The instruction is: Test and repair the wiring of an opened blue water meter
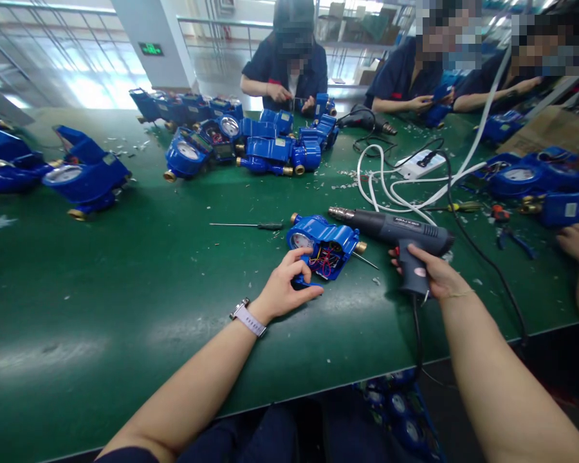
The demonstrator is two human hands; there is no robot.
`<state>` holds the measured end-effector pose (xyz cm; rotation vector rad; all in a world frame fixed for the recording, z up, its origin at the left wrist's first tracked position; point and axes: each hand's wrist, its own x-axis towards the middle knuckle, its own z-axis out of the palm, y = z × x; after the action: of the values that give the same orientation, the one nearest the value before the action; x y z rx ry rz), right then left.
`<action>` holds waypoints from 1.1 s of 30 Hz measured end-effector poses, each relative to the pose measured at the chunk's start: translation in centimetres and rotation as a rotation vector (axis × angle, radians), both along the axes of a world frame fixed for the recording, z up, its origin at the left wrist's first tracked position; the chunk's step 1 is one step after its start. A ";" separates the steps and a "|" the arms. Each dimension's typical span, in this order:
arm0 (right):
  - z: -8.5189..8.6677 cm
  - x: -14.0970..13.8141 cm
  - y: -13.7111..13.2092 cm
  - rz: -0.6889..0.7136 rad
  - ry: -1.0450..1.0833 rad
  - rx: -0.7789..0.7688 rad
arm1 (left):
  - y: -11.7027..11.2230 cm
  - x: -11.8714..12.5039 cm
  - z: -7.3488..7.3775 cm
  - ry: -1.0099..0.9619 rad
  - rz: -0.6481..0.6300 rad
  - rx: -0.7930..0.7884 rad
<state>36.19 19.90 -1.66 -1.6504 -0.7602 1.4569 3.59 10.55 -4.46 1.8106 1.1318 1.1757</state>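
My right hand (427, 267) is wrapped around the handle of a dark grey heat gun (390, 226). Its metal nozzle points left, just above and behind a blue water meter (321, 233). The meter lies on the green table with its compartment open, and red, yellow and dark wires show inside. My left hand (292, 283), with a watch on the wrist, has curled fingers on the meter's near left side by the opened cover; the fingertips are partly hidden. A thin metal rod sticks out beside the meter's right end. Left of the meter lies a screwdriver (269, 226).
Blue meters (270, 149) stand in groups at the back, left and right. A power strip (419, 164), white cable loops, and pliers (516, 241) lie to the right. Several co-workers sit across and beside the table. Small scraps litter the green table (139, 308).
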 end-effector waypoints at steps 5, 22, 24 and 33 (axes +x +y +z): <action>0.7 -0.3 -1.2 -0.002 0.002 0.057 | 0.1 0.3 0.0 0.018 0.040 0.005; -1.4 1.8 -2.5 0.019 -0.605 0.206 | 0.4 -0.6 0.0 0.122 -0.008 0.051; -1.0 1.6 -3.2 0.013 -0.774 0.321 | 0.3 -0.5 0.1 0.160 0.002 0.067; -2.9 -10.8 -6.1 0.479 -0.819 1.037 | -0.1 -0.2 0.1 0.244 0.048 0.082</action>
<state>25.37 13.81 -4.55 -1.1755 -2.0372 0.3515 3.38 10.46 -4.32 2.0426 1.2862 1.0625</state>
